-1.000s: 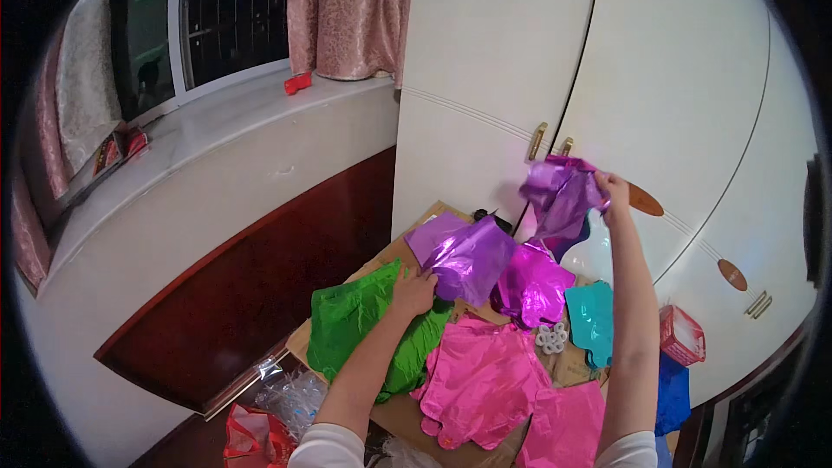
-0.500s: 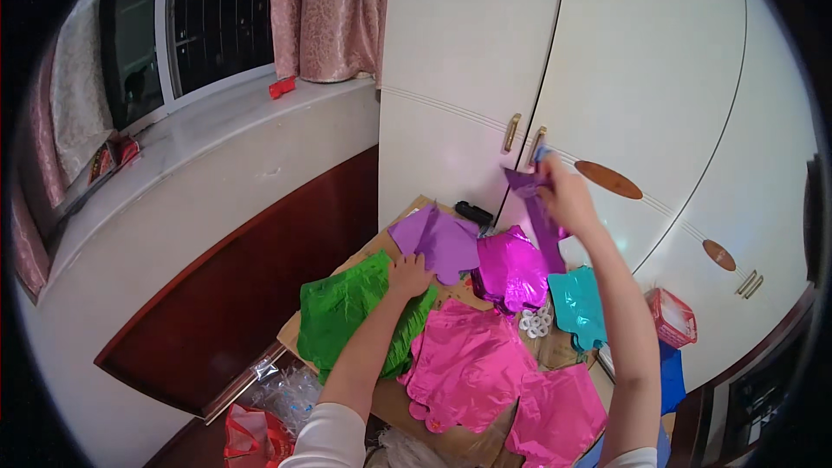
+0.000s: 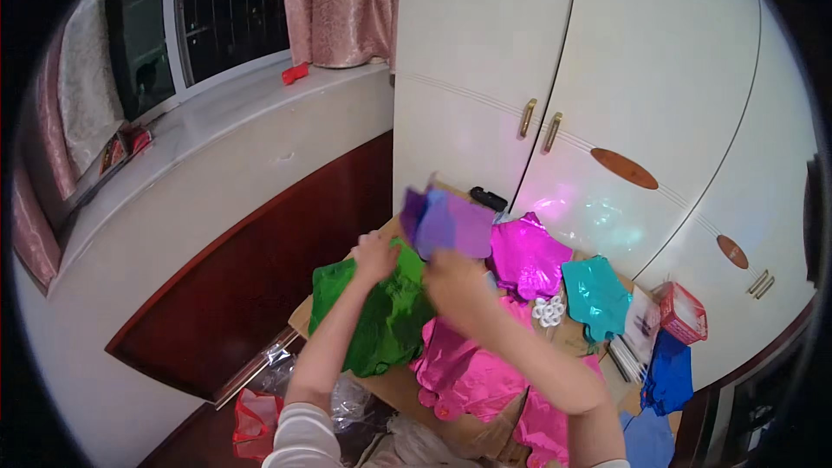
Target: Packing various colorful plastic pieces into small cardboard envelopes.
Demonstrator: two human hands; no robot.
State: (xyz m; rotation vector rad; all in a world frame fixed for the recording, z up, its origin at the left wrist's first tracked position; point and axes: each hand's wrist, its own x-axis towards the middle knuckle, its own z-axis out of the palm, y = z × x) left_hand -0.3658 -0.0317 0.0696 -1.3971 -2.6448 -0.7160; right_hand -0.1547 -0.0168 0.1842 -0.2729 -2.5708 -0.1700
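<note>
My right hand, smeared by motion, grips a folded dark purple and blue sheet that hangs over the light purple sheet at the table's far end. My left hand rests at the upper edge of the crumpled green foil sheets, fingers slightly bent and apart, with nothing seen in them. Beneath my right forearm lie shiny pink foil sheets, partly hidden. A magenta foil piece and a teal foil piece lie farther right.
White rings sit between the magenta and teal pieces. A red-and-white box and blue sheets are at the right. White cupboard doors stand behind, near a black object. A red bag is at lower left.
My right hand has swung left and nearer from the cupboard handles with the purple sheet. My left hand has shifted left, off the light purple sheet. The view has turned slightly.
</note>
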